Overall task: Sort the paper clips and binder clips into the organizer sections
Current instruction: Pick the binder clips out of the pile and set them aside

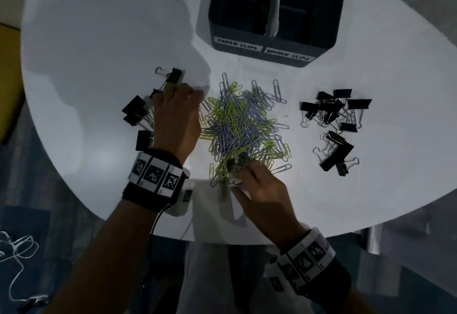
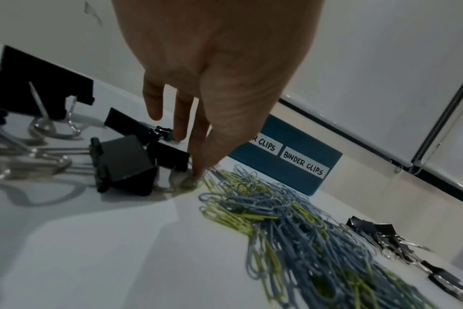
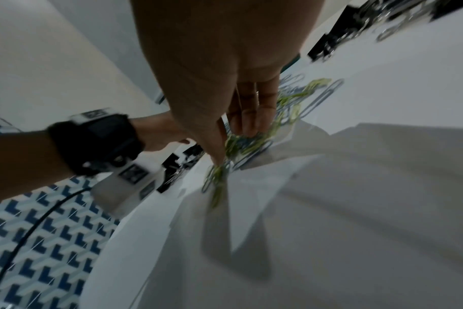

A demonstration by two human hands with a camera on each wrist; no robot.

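A heap of green and pale blue paper clips (image 1: pixel 242 125) lies mid-table on a white sheet. Black binder clips sit in two groups, one on the left (image 1: pixel 136 110) and one on the right (image 1: pixel 333 108). The dark organizer (image 1: pixel 262 39) stands behind, its left section labelled PAPER CLIPS and its right BINDER CLIPS. My left hand (image 1: pixel 190 92) points straight fingers down, its fingertips (image 2: pixel 196 175) touching the table at the heap's left edge, beside a binder clip (image 2: pixel 124 165). My right hand (image 1: pixel 241 177) digs into the heap's near edge, with a bunch of paper clips (image 3: pixel 235 146) between thumb and fingers.
The round white table (image 1: pixel 99 66) ends close behind my wrists, with patterned floor (image 3: pixel 40 240) below. A cable (image 3: pixel 27 230) hangs from the left wrist band. A white divider (image 1: pixel 275 4) splits the organizer. The right wrist view is blurred.
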